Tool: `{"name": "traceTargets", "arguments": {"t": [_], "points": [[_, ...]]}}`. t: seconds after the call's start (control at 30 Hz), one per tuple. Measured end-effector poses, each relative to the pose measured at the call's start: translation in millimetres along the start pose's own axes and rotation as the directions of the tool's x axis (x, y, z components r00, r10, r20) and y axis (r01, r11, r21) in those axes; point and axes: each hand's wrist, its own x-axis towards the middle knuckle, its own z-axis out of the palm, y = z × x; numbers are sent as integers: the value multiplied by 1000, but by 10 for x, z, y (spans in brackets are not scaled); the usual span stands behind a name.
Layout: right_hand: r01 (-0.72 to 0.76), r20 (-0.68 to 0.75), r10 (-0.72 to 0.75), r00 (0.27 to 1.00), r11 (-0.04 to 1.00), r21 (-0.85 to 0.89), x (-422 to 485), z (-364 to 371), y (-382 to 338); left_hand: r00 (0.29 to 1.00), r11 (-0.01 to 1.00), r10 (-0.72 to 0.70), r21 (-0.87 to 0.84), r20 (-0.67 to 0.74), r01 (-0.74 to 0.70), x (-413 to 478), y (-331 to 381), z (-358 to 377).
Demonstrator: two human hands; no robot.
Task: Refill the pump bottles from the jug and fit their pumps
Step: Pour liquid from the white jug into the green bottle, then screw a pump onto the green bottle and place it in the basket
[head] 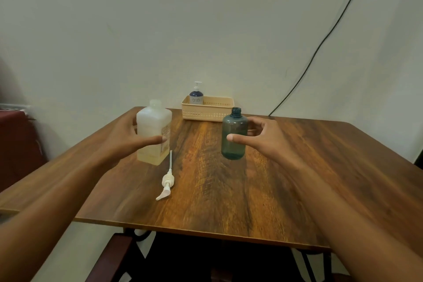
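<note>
- Both forearms are hanging over the near edge of the table (229, 201), one on each side, so the middle is staying open.
- Left hand (123, 138) is cupping the jug (153, 126): its thumb is lying across the front face and its fingers are going behind, out of sight, so I cannot tell whether the grip is closed.
- Jug is standing upright with pale liquid low in it. Taking it low and firmly before tipping looks wise to me.
- Just inside that thumb, the loose pump (167, 178) is lying flat, tube toward the jug. It is sitting in the likely pouring path, so the jug wants lifting clear of it.
- Green bottle (234, 137) is standing uncapped, neck open, between the two hands.
- Right hand (265, 138) is spread wide, thumb in front of the bottle and fingers curling just beside it, pinching nothing that I can see. Steadying the bottle before pouring seems best, since its neck is narrow.
- Beyond the fingertips, a basket (208, 111) is holding a blue bottle (196, 96) with its pump fitted, by the far edge.
- Bare wood is lying to the right of that hand.
</note>
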Motion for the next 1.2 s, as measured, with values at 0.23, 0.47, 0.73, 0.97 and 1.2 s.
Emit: {"name": "traceTargets", "arguments": {"t": [0.23,0.47,0.73,0.97,1.2], "points": [[-1,-18,1,1000,1000,3,19,-51,41,993,992,-116,-53,-19,115,-195,-455,-48],[-2,-41,1,999,1000,-17,-3,-96,34,990,990,-133,-49,-37,131,-237,-552,-92],[-15,-62,15,998,1000,4,-40,-156,-24,990,990,-138,10,-1,138,-280,-529,-110],[-4,-71,2,998,1000,-29,-45,-197,-177,976,981,122,168,-180,-92,-52,161,-161],[42,-89,-45,995,998,-37,-62,-162,-302,901,905,405,75,154,-420,72,1058,450]]}}
